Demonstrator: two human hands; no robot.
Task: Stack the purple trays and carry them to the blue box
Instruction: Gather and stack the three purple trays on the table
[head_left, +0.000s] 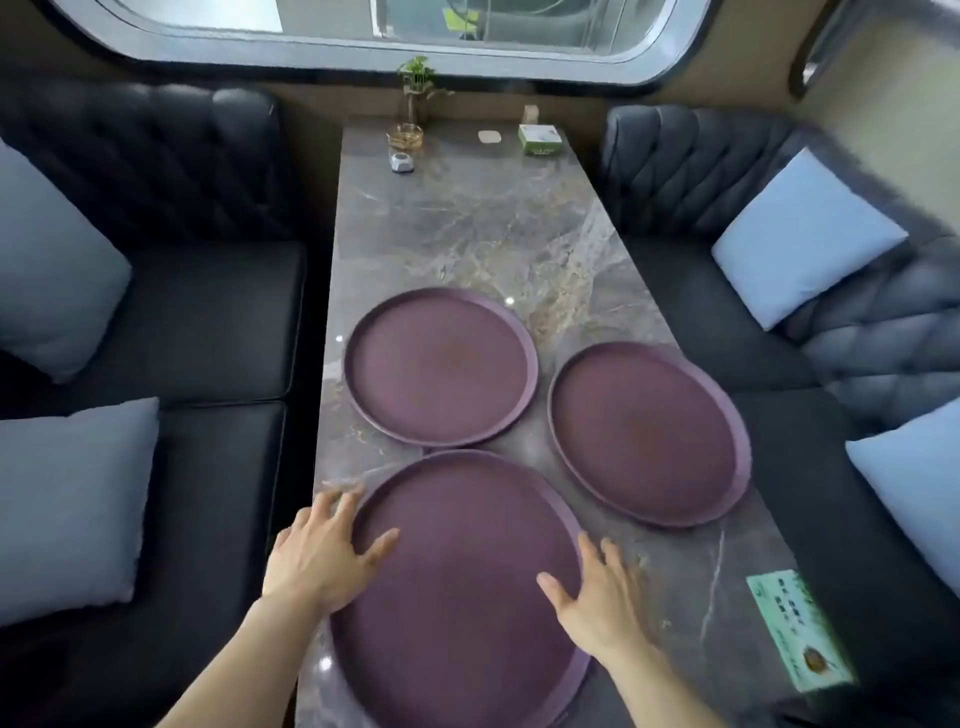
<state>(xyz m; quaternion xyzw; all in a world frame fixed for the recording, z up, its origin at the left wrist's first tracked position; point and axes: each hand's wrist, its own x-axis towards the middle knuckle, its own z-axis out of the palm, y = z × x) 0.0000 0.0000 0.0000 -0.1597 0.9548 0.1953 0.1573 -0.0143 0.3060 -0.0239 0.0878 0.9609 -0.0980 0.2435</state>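
Three round purple trays lie flat on a grey marble table (467, 223). The nearest tray (462, 597) is at the front, a second tray (440, 368) sits behind it on the left, and a third tray (649, 434) lies to the right. My left hand (324, 553) rests over the nearest tray's left rim, thumb on the tray's inside, fingers spread. My right hand (597, 597) lies at that tray's right rim, thumb on the inside, fingers spread on the table side. Neither hand has lifted the tray. No blue box is in view.
Dark tufted sofas with pale blue cushions (805, 234) flank the table on both sides. At the far end stand a small plant (418, 88), a glass ashtray (405, 137), a green box (540, 139) and a white coaster (489, 136). A green card (797, 629) lies at the near right.
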